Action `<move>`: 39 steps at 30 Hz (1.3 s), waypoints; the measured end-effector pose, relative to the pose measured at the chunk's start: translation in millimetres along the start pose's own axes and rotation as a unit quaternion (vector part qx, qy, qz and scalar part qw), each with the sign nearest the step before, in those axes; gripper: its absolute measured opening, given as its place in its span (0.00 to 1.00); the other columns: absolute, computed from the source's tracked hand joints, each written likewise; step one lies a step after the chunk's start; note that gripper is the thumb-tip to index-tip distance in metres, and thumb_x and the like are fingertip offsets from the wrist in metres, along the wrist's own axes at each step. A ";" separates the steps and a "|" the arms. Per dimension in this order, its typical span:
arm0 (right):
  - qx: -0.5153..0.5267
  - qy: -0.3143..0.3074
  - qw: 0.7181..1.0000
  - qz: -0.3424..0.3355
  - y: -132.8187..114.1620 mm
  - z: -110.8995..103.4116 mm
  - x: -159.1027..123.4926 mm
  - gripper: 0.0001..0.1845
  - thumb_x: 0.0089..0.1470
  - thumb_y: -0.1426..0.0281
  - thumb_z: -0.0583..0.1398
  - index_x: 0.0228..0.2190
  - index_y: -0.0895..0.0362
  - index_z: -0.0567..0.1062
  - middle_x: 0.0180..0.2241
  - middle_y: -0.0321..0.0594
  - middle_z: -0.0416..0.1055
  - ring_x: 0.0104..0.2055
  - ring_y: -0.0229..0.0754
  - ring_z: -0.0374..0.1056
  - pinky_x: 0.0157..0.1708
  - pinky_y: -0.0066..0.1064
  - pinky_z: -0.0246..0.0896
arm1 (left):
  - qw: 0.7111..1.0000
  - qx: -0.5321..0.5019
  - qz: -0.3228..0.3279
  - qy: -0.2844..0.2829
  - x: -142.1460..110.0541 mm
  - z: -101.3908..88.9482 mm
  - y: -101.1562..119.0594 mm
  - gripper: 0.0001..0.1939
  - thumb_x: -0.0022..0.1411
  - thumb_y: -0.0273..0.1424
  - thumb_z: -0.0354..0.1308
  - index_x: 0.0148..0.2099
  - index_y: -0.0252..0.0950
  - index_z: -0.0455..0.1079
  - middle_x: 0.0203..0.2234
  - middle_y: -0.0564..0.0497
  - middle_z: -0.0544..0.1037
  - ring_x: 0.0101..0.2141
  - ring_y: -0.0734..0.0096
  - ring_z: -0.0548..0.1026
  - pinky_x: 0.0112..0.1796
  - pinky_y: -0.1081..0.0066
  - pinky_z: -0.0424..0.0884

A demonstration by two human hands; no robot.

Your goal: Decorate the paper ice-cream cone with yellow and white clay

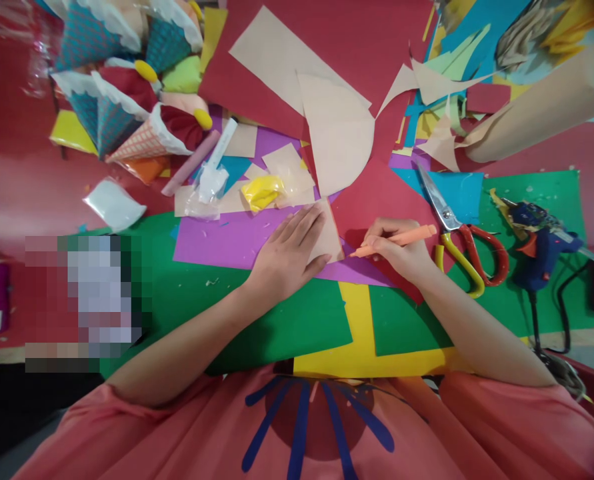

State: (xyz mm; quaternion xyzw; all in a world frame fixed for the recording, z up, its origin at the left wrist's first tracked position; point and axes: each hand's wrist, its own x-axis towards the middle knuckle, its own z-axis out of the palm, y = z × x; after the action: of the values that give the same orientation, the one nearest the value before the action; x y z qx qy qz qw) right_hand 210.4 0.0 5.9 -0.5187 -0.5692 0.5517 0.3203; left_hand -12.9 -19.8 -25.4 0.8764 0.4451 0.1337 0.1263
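My left hand (291, 250) lies flat with its fingers stretched out, pressing on a small beige sheet (330, 233). An orange line runs along that sheet's right edge. In my right hand (399, 250) is an orange marker (411, 235), its tip low near the sheet's lower right corner. Whether the tip touches is hard to make out. Purple foam (217, 237) and a red sheet (371, 193) lie beneath. Just above my left hand rests a beige half-round piece (339, 133).
Scissors (449, 220) with red and yellow handles lie right of my right hand, beside a blue glue gun (539, 257) with a cord. Cone-shaped crafts (151, 130) fill the upper left. A beige roll (541, 100) and paper scraps (441, 137) occupy the upper right.
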 end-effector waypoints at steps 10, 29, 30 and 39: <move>0.070 0.070 0.995 -0.018 1.9 1.5 -0.1 0.09 0.48 0.71 0.60 0.19 0.56 0.71 0.18 0.33 0.72 0.18 0.31 0.64 0.19 0.25 0.57 | 0.998 0.045 -0.036 0.017 -2.0 -17.3 3.1 0.29 0.70 0.42 0.35 0.64 0.32 0.61 0.50 0.38 0.73 0.46 0.53 0.71 0.44 0.57 0.67; 0.074 0.084 0.993 -0.038 6.1 -0.2 1.7 0.05 0.51 0.66 0.63 0.30 0.55 0.74 0.24 0.32 0.74 0.22 0.31 0.68 0.23 0.25 0.63 | 0.969 -0.042 0.242 -0.015 0.1 -17.5 2.9 0.18 0.67 0.27 0.49 0.57 0.32 0.68 0.53 0.43 0.75 0.56 0.62 0.71 0.56 0.60 0.70; 0.059 0.085 0.994 -0.040 6.7 -0.4 1.6 0.04 0.51 0.68 0.63 0.29 0.55 0.73 0.24 0.31 0.73 0.22 0.31 0.67 0.22 0.25 0.62 | 0.972 -0.037 0.231 -0.012 -0.1 -17.2 3.9 0.18 0.67 0.27 0.49 0.57 0.32 0.68 0.55 0.42 0.74 0.57 0.62 0.70 0.57 0.60 0.70; -0.020 0.098 0.994 -0.034 5.4 2.4 -0.6 0.16 0.55 0.64 0.61 0.20 0.55 0.67 0.16 0.31 0.68 0.20 0.32 0.65 0.22 0.27 0.60 | 0.982 -0.006 0.186 -0.025 -1.1 -17.9 8.9 0.20 0.68 0.32 0.51 0.59 0.31 0.66 0.58 0.38 0.70 0.59 0.57 0.68 0.56 0.58 0.71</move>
State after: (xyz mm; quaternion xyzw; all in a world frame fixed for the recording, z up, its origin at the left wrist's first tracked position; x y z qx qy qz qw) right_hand 209.6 -2.1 0.4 -0.5567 -0.5632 0.4758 0.3827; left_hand -13.1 -24.0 -5.9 0.9461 0.2706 0.1353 0.1155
